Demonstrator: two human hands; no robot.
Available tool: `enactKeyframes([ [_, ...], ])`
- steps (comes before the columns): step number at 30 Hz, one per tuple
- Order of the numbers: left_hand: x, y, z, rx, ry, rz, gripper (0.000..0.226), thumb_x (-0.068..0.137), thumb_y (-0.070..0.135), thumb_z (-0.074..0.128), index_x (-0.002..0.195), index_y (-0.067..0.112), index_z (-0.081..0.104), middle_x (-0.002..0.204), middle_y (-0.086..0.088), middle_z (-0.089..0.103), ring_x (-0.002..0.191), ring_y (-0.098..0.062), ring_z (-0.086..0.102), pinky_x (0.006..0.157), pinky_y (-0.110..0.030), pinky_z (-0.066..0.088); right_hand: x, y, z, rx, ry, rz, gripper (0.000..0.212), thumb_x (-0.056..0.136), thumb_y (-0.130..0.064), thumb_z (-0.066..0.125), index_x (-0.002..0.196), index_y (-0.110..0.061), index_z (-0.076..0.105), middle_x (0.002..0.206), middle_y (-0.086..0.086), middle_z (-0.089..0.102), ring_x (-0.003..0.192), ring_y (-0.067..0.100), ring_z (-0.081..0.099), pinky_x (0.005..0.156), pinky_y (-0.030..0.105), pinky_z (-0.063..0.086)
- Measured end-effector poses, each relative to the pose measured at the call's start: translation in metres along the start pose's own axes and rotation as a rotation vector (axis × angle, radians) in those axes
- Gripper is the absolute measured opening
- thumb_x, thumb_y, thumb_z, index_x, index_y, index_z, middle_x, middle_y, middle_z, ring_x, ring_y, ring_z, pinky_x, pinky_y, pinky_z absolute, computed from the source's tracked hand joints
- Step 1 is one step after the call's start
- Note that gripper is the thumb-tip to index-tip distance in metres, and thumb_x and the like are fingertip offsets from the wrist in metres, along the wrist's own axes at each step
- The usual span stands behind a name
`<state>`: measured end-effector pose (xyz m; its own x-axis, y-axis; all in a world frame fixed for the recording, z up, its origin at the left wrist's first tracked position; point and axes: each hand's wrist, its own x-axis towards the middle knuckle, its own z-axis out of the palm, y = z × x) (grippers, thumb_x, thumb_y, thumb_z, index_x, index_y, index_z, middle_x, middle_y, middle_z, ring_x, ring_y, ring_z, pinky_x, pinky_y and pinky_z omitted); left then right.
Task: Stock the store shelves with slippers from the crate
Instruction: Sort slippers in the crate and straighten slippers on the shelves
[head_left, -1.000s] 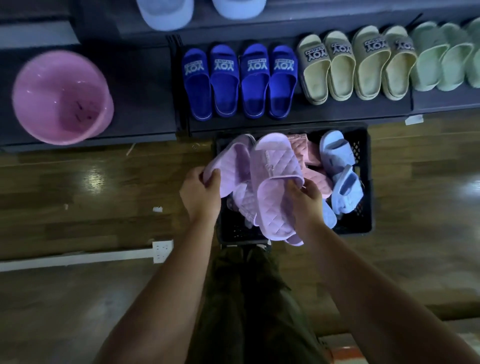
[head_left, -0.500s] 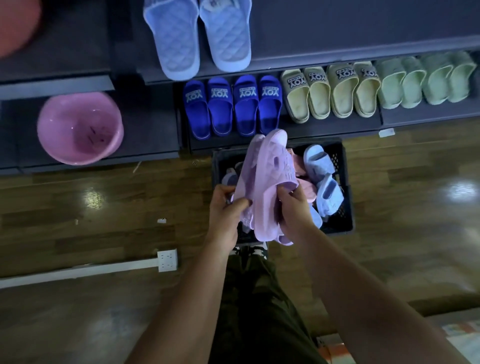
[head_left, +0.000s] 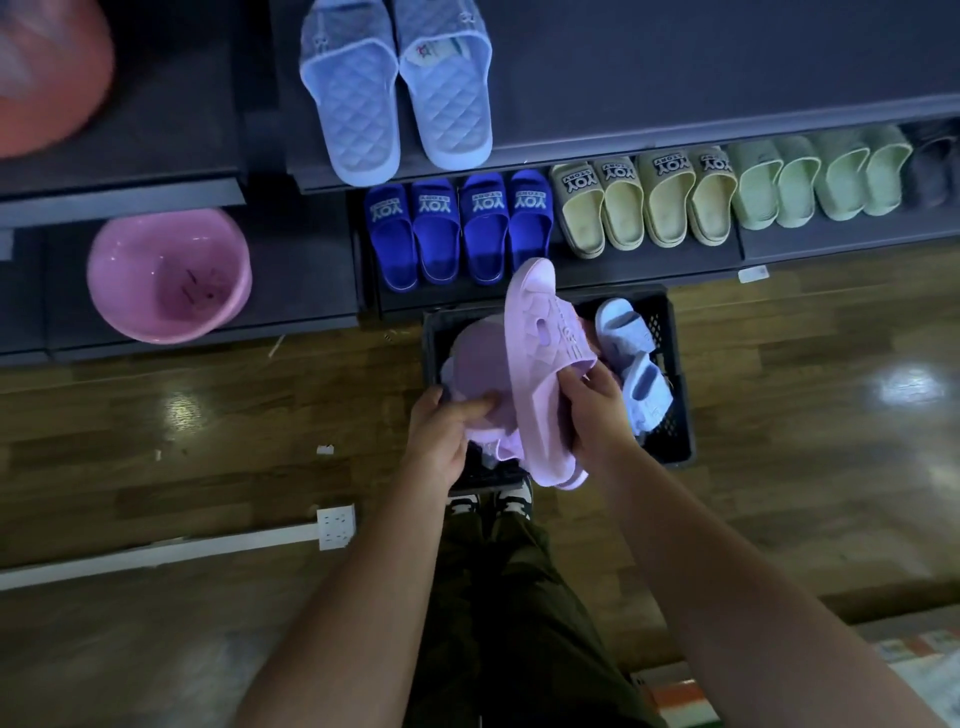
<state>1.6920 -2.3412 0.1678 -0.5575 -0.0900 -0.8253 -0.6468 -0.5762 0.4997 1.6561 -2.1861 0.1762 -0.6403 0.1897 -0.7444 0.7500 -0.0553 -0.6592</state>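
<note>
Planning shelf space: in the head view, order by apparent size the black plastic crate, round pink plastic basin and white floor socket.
1. black plastic crate
2. round pink plastic basin
3. white floor socket
The basin sits raised on a shelf, so crate versus basin is less sure.

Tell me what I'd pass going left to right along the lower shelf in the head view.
Pink basin → four royal-blue YOY slippers → four beige YOY slippers → four pale green slippers.

Glossy wooden floor with a white socket meets dark shelves
</note>
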Motion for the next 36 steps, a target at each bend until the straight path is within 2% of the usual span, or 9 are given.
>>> enactKeyframes([
  [5, -0.005, -0.001, 0.011, 0.244, -0.007, 0.029, 0.048, 0.054, -0.006, 0.073, 0.101, -0.006, 0.064, 0.098, -0.019, 0.070, 0.095, -0.038, 0.066, 0.084, -0.046, 0.051, 0.010, -0.010, -0.008, -0.043, 0.128, -0.005, 0.025, 0.092, -0.025, 0.055, 0.115, -0.015, 0.057, 0.098, 0.005, 0.066, 0.093, 0.024, 0.062, 0.075, 0.031, 0.050],
  [15, -0.015, -0.047, 0.095, 0.299, 0.097, 0.190, 0.056, 0.082, -0.008, 0.047, 0.128, 0.020, 0.059, 0.115, 0.004, 0.064, 0.107, -0.018, 0.060, 0.096, -0.034, 0.047, 0.038, 0.001, -0.054, -0.255, 0.263, -0.019, 0.035, 0.090, -0.015, 0.053, 0.122, -0.015, 0.041, 0.099, 0.007, 0.060, 0.089, 0.029, 0.059, 0.082, 0.038, 0.049],
  [18, -0.015, -0.075, 0.126, 0.344, 0.185, 0.265, 0.057, 0.086, -0.007, 0.046, 0.129, 0.029, 0.053, 0.096, 0.021, 0.057, 0.087, 0.002, 0.056, 0.081, -0.014, 0.043, 0.050, 0.004, -0.080, -0.212, 0.183, 0.056, 0.032, 0.089, -0.015, 0.044, 0.120, -0.021, 0.035, 0.094, 0.007, 0.057, 0.086, 0.030, 0.056, 0.079, 0.040, 0.048],
  [21, -0.015, -0.102, 0.160, 0.355, 0.201, 0.322, 0.056, 0.081, -0.002, 0.047, 0.134, 0.015, 0.050, 0.107, 0.006, 0.061, 0.093, -0.010, 0.057, 0.075, -0.010, 0.042, 0.068, 0.000, -0.117, 0.006, 0.061, 0.213, 0.029, 0.088, -0.038, 0.049, 0.111, -0.024, 0.038, 0.087, 0.002, 0.050, 0.080, 0.022, 0.052, 0.073, 0.035, 0.045],
  [24, -0.011, -0.128, 0.194, 0.267, 0.194, 0.322, 0.062, 0.070, 0.003, 0.045, 0.131, 0.009, 0.049, 0.110, -0.004, 0.061, 0.087, -0.001, 0.060, 0.074, -0.017, 0.048, 0.088, -0.001, -0.153, -0.016, -0.072, 0.228, 0.053, 0.072, -0.053, 0.062, 0.107, -0.026, 0.034, 0.098, 0.000, 0.047, 0.086, 0.018, 0.051, 0.086, 0.042, 0.045],
  [28, 0.001, -0.159, 0.221, 0.140, 0.183, 0.317, 0.052, 0.063, 0.012, 0.050, 0.115, 0.017, 0.054, 0.099, 0.008, 0.063, 0.086, -0.003, 0.061, 0.075, -0.024, 0.050, 0.117, 0.012, -0.190, 0.038, -0.176, 0.242, 0.049, 0.079, -0.032, 0.071, 0.109, -0.028, 0.034, 0.105, 0.007, 0.055, 0.089, 0.028, 0.063, 0.086, 0.045, 0.052],
  [30, 0.009, -0.171, 0.223, 0.116, 0.140, 0.315, 0.051, 0.063, 0.015, 0.055, 0.113, 0.021, 0.055, 0.099, 0.009, 0.065, 0.095, -0.013, 0.063, 0.078, -0.029, 0.051, 0.129, 0.020, -0.204, 0.132, -0.290, 0.316, 0.060, 0.073, -0.028, 0.078, 0.118, -0.029, 0.039, 0.122, 0.016, 0.059, 0.104, 0.036, 0.065, 0.089, 0.058, 0.050],
  [33, 0.024, -0.180, 0.221, 0.142, 0.110, 0.279, 0.048, 0.063, 0.015, 0.057, 0.112, 0.015, 0.054, 0.102, 0.004, 0.064, 0.097, -0.016, 0.061, 0.081, -0.032, 0.049, 0.142, 0.026, -0.218, 0.187, -0.401, 0.421, 0.092, 0.060, -0.033, 0.090, 0.136, -0.017, 0.041, 0.134, 0.019, 0.055, 0.119, 0.035, 0.057, 0.095, 0.053, 0.049],
  [36, 0.046, -0.184, 0.217, 0.162, 0.110, 0.180, 0.047, 0.065, 0.036, 0.057, 0.106, 0.013, 0.059, 0.109, -0.009, 0.061, 0.102, -0.021, 0.058, 0.090, -0.034, 0.047, 0.156, 0.034, -0.231, 0.168, -0.512, 0.374, 0.079, 0.075, -0.042, 0.078, 0.139, -0.009, 0.045, 0.138, 0.017, 0.052, 0.128, 0.033, 0.050, 0.106, 0.051, 0.040],
])
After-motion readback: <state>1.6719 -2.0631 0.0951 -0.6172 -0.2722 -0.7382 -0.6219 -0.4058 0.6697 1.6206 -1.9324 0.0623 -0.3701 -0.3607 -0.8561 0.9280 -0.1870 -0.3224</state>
